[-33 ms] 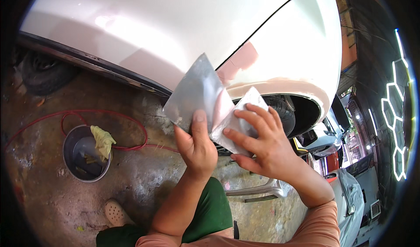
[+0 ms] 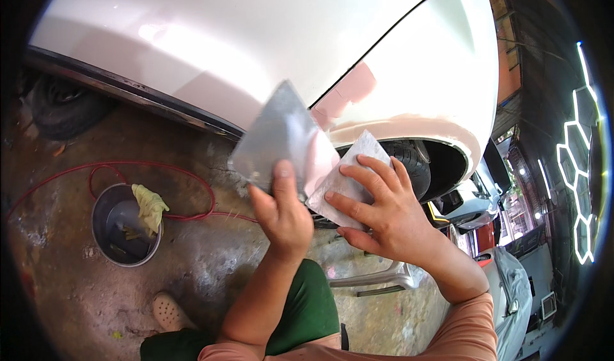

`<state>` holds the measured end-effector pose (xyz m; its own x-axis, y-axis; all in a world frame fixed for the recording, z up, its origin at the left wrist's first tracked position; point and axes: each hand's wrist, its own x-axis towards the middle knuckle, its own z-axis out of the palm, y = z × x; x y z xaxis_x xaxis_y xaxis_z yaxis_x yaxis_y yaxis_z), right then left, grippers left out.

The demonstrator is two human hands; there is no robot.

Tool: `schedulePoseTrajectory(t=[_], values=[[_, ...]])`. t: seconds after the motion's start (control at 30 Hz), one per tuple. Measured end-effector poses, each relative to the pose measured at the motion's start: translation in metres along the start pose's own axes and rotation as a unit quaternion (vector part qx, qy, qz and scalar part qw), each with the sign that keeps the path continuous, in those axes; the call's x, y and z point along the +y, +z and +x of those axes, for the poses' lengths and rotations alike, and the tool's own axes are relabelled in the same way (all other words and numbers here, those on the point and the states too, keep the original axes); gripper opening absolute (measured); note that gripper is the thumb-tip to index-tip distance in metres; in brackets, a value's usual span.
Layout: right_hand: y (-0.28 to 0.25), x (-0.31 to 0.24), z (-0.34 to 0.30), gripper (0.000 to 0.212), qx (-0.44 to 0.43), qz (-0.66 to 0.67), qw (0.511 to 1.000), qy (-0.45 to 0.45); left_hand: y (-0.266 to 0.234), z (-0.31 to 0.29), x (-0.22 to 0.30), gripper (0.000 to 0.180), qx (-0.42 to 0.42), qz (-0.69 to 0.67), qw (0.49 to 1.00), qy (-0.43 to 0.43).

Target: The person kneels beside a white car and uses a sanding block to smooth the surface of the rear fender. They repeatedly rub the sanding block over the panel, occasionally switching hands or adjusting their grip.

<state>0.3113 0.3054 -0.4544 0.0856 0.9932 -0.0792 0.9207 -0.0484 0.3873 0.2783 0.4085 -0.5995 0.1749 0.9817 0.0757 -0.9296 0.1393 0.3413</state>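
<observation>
My left hand (image 2: 281, 214) grips a square grey metal plate (image 2: 272, 130), its thumb lying flat on the face. Soft pink body filler (image 2: 322, 160) is smeared along that plate's right side. A second, smaller metal sheet (image 2: 348, 198) is in my right hand (image 2: 390, 220), fingers spread over its upper face and thumb at the lower edge. Its left edge meets the filler side of the first plate. Behind both plates stands a white car body (image 2: 256, 34), with a dull pink filled patch (image 2: 348, 91) beside the panel gap and above the wheel arch.
A grey bucket (image 2: 96, 233) with a yellow cloth (image 2: 150, 207) over its rim stands on the stained floor at left. A red hose (image 2: 211, 194) loops behind it. Close to the car lies a loose tyre (image 2: 67, 108). A pale plastic chair (image 2: 377, 278) is below my right forearm.
The plate in my left hand has shifted slightly left and is blurred by motion. The smaller sheet has tilted and moved a little left, and more of the pink filler shows between them.
</observation>
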Motion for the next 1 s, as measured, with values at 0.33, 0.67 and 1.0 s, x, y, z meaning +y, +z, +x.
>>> schedulePoseTrajectory(t=[0.33,0.67,1.0], values=[[0.019,0.068,0.044,0.051,0.116,-0.281,0.951,0.046,-0.009,0.034,0.024,0.05,0.085,-0.039,0.995,0.045],[0.021,0.083,0.032,0.06,0.028,-0.286,0.954,0.088,-0.022,0.046,0.023,0.044,0.071,-0.019,0.996,0.042],[-0.01,0.104,0.032,0.059,0.037,-0.302,0.95,0.074,-0.029,0.054,0.024,0.05,0.077,-0.018,0.997,0.017]])
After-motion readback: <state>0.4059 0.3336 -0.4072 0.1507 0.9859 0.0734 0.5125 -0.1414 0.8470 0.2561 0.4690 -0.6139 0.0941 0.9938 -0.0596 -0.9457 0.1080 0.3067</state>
